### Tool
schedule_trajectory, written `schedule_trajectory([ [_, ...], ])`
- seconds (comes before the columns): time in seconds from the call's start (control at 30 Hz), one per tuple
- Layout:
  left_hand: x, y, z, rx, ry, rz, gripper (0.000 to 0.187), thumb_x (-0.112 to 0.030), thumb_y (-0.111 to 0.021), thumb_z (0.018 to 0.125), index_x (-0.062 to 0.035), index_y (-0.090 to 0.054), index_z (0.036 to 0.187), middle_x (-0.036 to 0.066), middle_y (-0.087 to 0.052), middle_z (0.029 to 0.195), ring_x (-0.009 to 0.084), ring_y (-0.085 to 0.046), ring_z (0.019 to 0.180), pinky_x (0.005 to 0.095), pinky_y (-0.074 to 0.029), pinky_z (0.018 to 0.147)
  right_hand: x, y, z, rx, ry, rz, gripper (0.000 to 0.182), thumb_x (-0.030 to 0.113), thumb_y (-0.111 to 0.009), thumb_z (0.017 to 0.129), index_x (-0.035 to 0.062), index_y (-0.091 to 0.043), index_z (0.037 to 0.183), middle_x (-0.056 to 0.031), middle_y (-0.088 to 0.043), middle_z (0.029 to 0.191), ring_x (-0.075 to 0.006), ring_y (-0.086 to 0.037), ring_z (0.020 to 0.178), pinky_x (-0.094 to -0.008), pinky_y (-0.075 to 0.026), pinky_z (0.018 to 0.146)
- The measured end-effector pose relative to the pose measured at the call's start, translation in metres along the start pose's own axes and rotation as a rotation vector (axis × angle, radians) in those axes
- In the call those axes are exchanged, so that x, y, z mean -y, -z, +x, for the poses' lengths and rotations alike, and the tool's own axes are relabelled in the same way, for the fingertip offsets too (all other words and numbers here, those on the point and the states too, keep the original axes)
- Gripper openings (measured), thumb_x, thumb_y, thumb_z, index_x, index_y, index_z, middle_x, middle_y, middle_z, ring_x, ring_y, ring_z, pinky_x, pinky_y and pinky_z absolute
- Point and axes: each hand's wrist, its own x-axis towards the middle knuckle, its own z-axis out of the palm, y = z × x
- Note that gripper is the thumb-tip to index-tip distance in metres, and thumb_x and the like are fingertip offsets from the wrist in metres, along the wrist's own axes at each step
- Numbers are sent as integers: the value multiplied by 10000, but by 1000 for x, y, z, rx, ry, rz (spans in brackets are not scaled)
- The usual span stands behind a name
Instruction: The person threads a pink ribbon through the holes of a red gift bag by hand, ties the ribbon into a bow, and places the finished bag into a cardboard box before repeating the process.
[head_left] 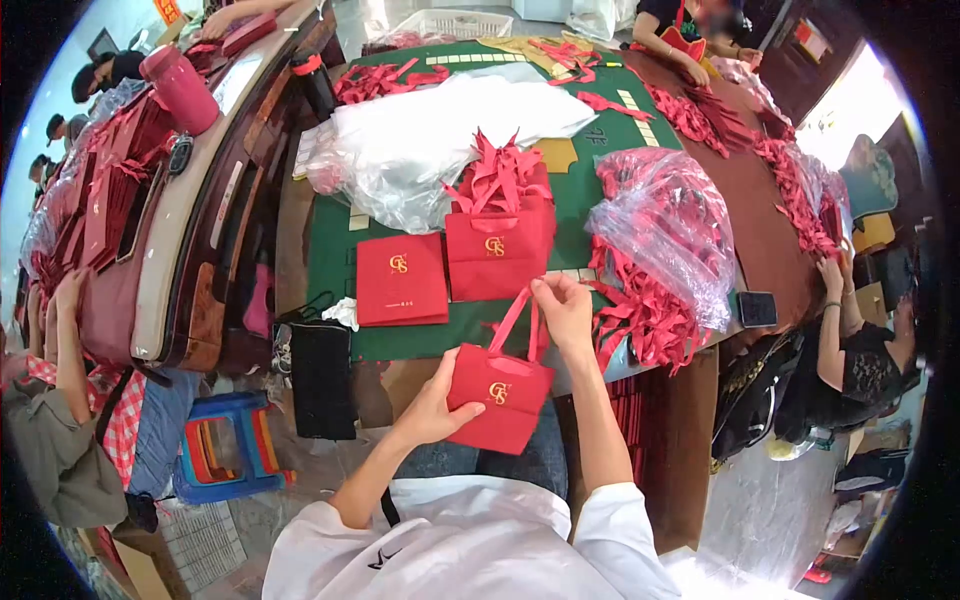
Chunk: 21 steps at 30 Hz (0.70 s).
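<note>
Fingers of the right hand (pixel 564 312) pinch the ribbon handle (pixel 512 320) near frame centre, seemingly keeping it taut; the left hand (pixel 433 407) clamps the small red bag (pixel 512 418), lower centre, apparently to steady it. Loose ribbons (pixel 650 322) sit mid-right, handily close, I'd guess.

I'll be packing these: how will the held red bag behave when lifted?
The red bag is probably light: it looks like folded paper. Its straight edges suggest fair stiffness, while the ribbon handle, bent at the right hand, is likely floppy.
</note>
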Motion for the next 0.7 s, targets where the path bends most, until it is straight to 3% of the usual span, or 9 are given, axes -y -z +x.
schedule_trajectory([
  [0.1, 9, 5, 10, -58, -60, -119, 840, -20, -708, 854, 10, -197, 1520, 192, -511, 1396, 242, -508, 1298, 360, -388, 1099, 15, 4, -8, -16, 22, 3, 180, 139, -670, 946, -21, -696, 1023, 7, -669, 814, -50, -586, 718, -207, -454, 636],
  [0.17, 4, 17, 25, -35, 57, -163, 786, 4, -678, 879, 20, -225, 1521, 143, -449, 1441, 193, -407, 1359, 343, -318, 1148, 15, 9, -19, -97, 23, 7, 239, 131, -639, 967, -7, -662, 1160, -33, -692, 944, -87, -635, 849, -221, -492, 740],
  [0.27, -29, 28, 56, -278, -12, -37, 651, -3, -655, 904, 18, -321, 1463, 131, -481, 1402, 189, -445, 1317, 332, -344, 1123, -4, 16, -38, -188, 144, -160, 219, 102, -622, 971, -1, -656, 1161, -55, -690, 991, -108, -628, 910, -244, -496, 775],
  [0.33, -35, 42, 90, -285, -215, -193, 604, -20, -660, 906, 53, -354, 1422, 128, -534, 1334, 186, -504, 1244, 317, -382, 1078, -11, 16, -54, -227, 151, -121, 181, 73, -620, 964, -4, -662, 1122, -71, -678, 982, -125, -617, 914, -258, -490, 781],
  [0.47, -29, 53, 146, -388, -406, -119, 622, -21, -699, 878, 48, -380, 1408, 143, -561, 1326, 184, -528, 1213, 318, -398, 1064, -4, 20, -84, -176, 294, -247, 122, 38, -635, 944, 1, -673, 1053, -73, -641, 953, -147, -603, 840, -262, -482, 742],
  [0.53, -25, 53, 154, -374, -390, -70, 627, -38, -724, 856, 36, -398, 1387, 202, -583, 1288, 251, -584, 1177, 357, -450, 1019, 0, 25, -96, -161, 266, -292, 109, 13, -637, 930, 4, -678, 1031, -81, -631, 938, -163, -605, 818, -263, -483, 728],
  [0.6, -17, 48, 152, -439, -76, 211, 727, -55, -789, 811, 60, -365, 1390, 198, -611, 1227, 272, -607, 1169, 364, -470, 1006, 2, 32, -107, -173, 313, -323, 113, -8, -635, 918, 10, -682, 1019, -85, -625, 912, -172, -605, 804, -269, -484, 713],
  [0.63, -2, 44, 157, -504, -223, 203, 818, -128, -828, 781, 60, -328, 1401, 226, -633, 1122, 318, -644, 1087, 396, -510, 925, 0, 38, -115, -172, 291, -348, 115, -12, -634, 916, 11, -683, 1017, -86, -628, 913, -174, -608, 798, -274, -488, 702],
  [0.7, 14, 39, 154, -528, -176, 257, 838, -142, -832, 778, 45, -320, 1413, 218, -617, 1121, 329, -637, 1050, 402, -512, 898, 4, 44, -130, -172, 184, -379, 116, -20, -636, 908, 13, -686, 1006, -86, -631, 908, -172, -614, 777, -282, -494, 674],
])
